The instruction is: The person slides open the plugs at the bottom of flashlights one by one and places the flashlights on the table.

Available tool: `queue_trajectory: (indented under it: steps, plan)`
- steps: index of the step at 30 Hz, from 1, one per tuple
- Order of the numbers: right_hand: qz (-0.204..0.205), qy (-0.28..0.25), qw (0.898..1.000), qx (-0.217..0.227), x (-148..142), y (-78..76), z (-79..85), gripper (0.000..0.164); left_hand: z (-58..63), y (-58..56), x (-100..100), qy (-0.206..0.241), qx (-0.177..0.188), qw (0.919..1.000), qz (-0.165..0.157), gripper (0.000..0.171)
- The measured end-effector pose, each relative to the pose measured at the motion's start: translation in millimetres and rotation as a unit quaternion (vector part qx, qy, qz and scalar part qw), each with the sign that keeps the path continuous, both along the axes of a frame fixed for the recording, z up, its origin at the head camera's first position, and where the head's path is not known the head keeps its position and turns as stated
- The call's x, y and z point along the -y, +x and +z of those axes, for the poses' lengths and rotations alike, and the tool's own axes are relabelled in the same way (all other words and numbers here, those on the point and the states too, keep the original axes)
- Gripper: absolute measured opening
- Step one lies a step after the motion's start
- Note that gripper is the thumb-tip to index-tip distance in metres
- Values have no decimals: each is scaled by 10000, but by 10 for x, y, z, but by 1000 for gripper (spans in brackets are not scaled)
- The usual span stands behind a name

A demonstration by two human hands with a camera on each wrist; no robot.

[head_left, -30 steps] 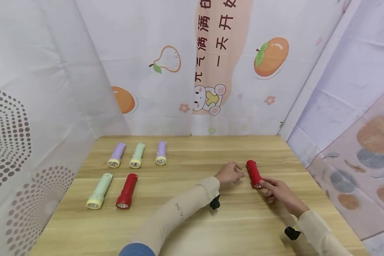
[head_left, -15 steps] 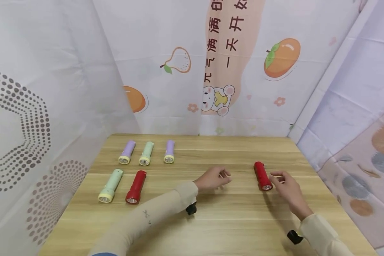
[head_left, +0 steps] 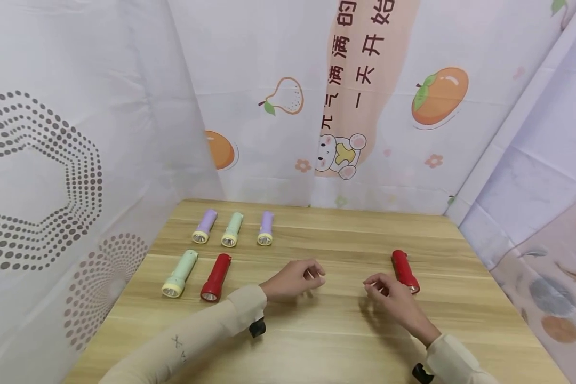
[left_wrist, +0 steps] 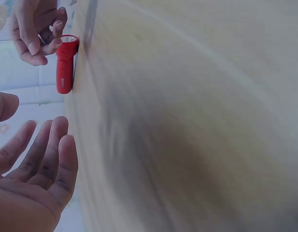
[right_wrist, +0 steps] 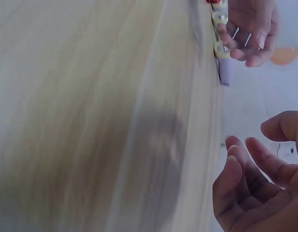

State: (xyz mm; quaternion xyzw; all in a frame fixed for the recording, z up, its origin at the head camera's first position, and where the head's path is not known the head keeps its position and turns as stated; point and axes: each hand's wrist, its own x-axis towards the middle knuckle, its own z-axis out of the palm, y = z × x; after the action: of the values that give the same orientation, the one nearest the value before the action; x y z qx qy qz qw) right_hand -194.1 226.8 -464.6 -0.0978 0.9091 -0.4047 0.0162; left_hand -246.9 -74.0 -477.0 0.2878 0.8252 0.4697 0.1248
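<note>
My left hand [head_left: 293, 278] hovers over the middle of the table, fingers loosely bent and holding nothing. My right hand [head_left: 394, 301] is in the air to its right, also holding nothing, thumb and fingers apart. Just beyond the right hand a red flashlight [head_left: 403, 269] lies on the table, its lens end partly covered by that hand in the head view. In the left wrist view the same flashlight shows whole. Left of the left hand lies a second red flashlight [head_left: 216, 278], beside a green flashlight [head_left: 181, 273] with a yellow head.
Behind those two, a row holds a purple flashlight [head_left: 205, 226], a green flashlight [head_left: 232, 230] and another purple flashlight [head_left: 265, 228], all lens toward me. The wooden table [head_left: 336, 330] ends at a printed curtain [head_left: 269, 160] at the back; curtains also hang on both sides.
My right hand has let go of the right-hand red flashlight and moved left of it. My left hand has drawn back to the left. The head view has turned a little leftward.
</note>
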Motion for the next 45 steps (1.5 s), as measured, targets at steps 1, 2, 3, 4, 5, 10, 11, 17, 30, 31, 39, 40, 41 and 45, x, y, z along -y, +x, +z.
queue_trajectory:
  steps: [1,2,3,4,5,10,11,17,30,31,39,40,41,45]
  plan:
    - [44,-2,10000,4,27,6,-10,17,-11,23,19,-30,24,10000,10,23]
    - [82,-26,10000,11,53,12,-20,16,-18,48,34,-27,69,10000,9,23]
    - [141,-43,9999,30,76,17,-29,16,-30,70,47,-31,67,10000,2,23]
    - [196,-70,9998,52,100,24,-38,16,-37,93,56,-29,94,10000,-10,23]
    - [244,-91,9996,87,120,30,-46,15,-43,116,63,-33,112,9999,-28,24]
    - [290,-181,9986,398,191,53,-90,15,-59,204,81,-27,210,9997,-89,25]
    - [283,-210,9983,455,199,54,-99,15,-61,215,85,-39,237,9997,-71,26]
    - [370,-384,9962,688,228,59,-139,18,-94,230,123,-30,375,9993,27,26]
    - [277,-805,9915,986,532,-86,-57,26,-101,40,449,-26,86,9983,578,27]
    - [260,-860,9908,1010,560,-102,-54,26,-94,23,478,-42,69,9980,629,27]
    - [309,-1126,9874,1070,798,-225,-83,31,-54,-132,745,278,279,9937,1051,25]
    - [322,-1164,9868,1079,833,-241,-86,32,-43,-150,774,351,307,9926,1120,25]
    - [342,-1204,9861,1091,868,-257,-87,33,-31,-169,801,413,347,9914,1192,25]
    - [443,-1291,9847,1084,1001,-300,-70,36,24,-253,886,612,398,9862,1484,27]
